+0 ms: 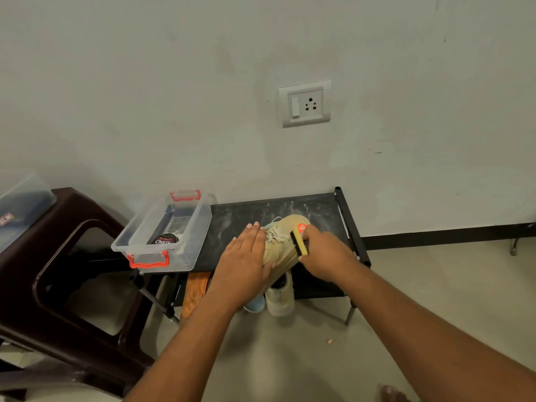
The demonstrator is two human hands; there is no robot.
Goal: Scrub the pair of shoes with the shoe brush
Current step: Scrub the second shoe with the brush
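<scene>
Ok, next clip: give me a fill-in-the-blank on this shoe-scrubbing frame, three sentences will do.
1. The right hand grips the shoe brush, whose bristles are ____.
2. The left hand lies flat on the beige shoe, which sits on the ____ shelf of the black rack.
3. The clear box holding the polish tin has ____ handles.
Missing words: black; top; red.
</scene>
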